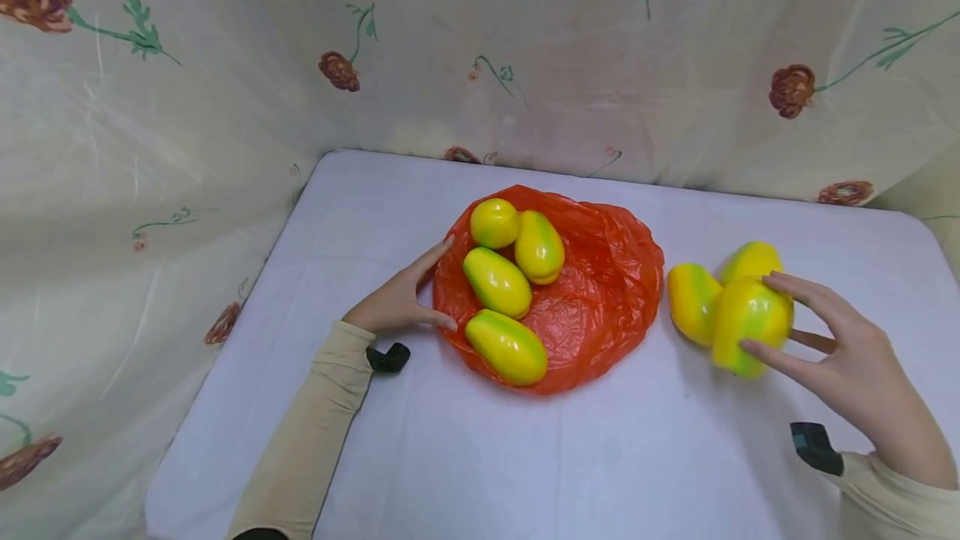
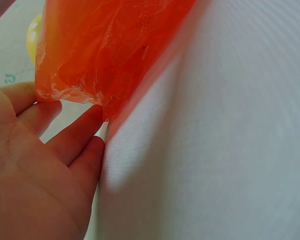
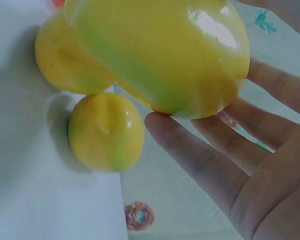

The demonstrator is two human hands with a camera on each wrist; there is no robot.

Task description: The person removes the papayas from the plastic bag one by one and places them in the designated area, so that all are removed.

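My right hand (image 1: 855, 357) holds a glossy yellow-green papaya (image 1: 752, 315) between thumb and fingers, at the table's right side. Two more papayas lie just beyond and beside it: one at the left (image 1: 692, 298), one behind (image 1: 753, 258). In the right wrist view the held papaya (image 3: 165, 55) hangs over the other two. A spread-out red plastic bag (image 1: 600, 282) lies mid-table with several papayas in its left half, one of them (image 1: 506, 347) nearest the front. At the bag's left rim, my left hand (image 1: 397, 294) has thumb and fingers spread wide; its fairly straight fingertips (image 2: 92, 117) touch the plastic.
A white cloth covers the table (image 1: 465, 473). Behind and to the left hangs a pale curtain (image 1: 420, 40) with a flower print. Dark wrist mounts (image 1: 388, 358) stick out beside both sleeves.
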